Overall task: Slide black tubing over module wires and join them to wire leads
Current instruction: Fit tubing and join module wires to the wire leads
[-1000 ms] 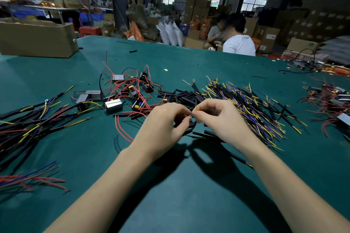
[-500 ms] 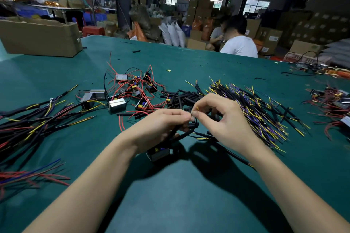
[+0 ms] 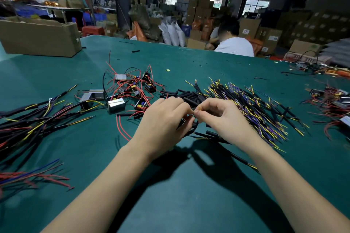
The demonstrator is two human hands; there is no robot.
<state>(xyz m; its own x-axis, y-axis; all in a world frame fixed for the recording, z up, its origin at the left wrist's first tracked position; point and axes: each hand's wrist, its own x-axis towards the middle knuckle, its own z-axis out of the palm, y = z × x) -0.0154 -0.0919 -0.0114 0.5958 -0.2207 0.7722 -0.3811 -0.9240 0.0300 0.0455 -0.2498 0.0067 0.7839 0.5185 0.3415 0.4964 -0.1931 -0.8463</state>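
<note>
Both hands lifted slightly since earlier, fingertips still meeting. Left hand [image 3: 164, 119] pinches black tubing [image 3: 193, 126]; right hand [image 3: 223, 117] pinches a yellow wire lead [image 3: 200, 108]. Beyond: loose tubing pile [image 3: 189, 95], lead pile [image 3: 255, 106], modules [image 3: 116, 104] on green table [image 3: 189, 195].

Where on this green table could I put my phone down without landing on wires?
Bare cloth lies between the forearms near the front edge, and far back between the cardboard box and the seated person. The middle band, around both hands, is crowded with wires.
</note>
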